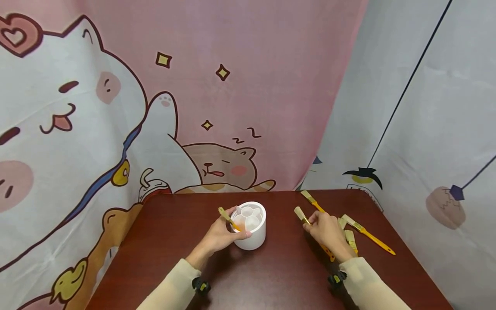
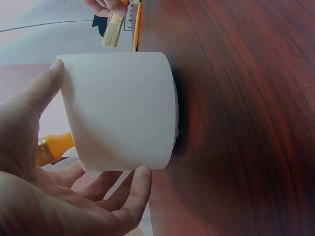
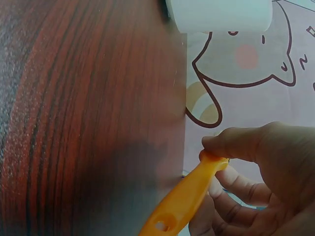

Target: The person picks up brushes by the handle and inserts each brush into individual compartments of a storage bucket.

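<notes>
My left hand (image 1: 220, 236) grips a round white holder (image 1: 253, 237) with divided compartments, thumb on the near side and fingers round the far left. One paintbrush (image 1: 229, 218) stands tilted in a left compartment, bristles up; its metal collar and yellow handle show in the left wrist view. To the right, my right hand (image 1: 329, 232) pinches a second paintbrush (image 3: 184, 196) near the top of its yellow handle. Its pale bristles (image 1: 299, 213) point up and left, and the handle's end hangs toward me. This brush is apart from the holder.
Several more yellow-handled paintbrushes lie on the table at the right: one behind my right hand (image 1: 310, 198), another farther right (image 1: 366, 232), and others partly hidden by the hand. The dark red wood table (image 1: 286, 275) meets a printed cloth backdrop (image 1: 271, 86) behind.
</notes>
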Demonstrator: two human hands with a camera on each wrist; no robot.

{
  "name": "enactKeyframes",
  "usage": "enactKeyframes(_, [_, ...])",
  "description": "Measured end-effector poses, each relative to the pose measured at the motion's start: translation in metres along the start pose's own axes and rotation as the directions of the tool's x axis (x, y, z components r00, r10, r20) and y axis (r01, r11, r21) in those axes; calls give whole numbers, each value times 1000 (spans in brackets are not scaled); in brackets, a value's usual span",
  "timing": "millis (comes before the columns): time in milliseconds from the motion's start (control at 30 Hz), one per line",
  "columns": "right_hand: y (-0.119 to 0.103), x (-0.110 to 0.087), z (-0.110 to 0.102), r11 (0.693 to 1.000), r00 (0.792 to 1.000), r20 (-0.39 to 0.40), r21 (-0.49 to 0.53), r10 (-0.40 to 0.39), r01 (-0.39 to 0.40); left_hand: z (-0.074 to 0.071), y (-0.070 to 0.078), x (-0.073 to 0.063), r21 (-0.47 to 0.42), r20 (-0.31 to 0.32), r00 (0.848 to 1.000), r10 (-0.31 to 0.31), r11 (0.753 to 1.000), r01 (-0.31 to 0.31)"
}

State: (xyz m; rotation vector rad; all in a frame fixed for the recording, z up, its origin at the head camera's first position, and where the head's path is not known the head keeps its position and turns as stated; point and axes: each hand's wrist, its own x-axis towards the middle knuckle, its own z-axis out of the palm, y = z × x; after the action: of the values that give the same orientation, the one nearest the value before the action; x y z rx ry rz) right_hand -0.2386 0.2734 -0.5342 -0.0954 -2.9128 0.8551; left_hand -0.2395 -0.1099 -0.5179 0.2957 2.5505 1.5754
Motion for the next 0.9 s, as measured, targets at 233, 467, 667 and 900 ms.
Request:
enactKeyframes(233, [-3,-3,-2,1000,1000,-12,5,-11,11,1,1,-2,-14,5,1000,5,1000,-5])
enactKeyframes(467, [-7,-2,-5,999,999,-26,7,-33,33,0,0,0,-19,4,1000,6,1000,-6])
enactKeyframes(667, [-9,-2,-5,998,998,-38,20,-57,58,-1,-1,0,-28,15,1000,-4,1000,5])
enactKeyframes(900, [-11,-3,-4,996,995,-64,27,-80,82,0,-1,-1,-43,18,1000,-16,999,17])
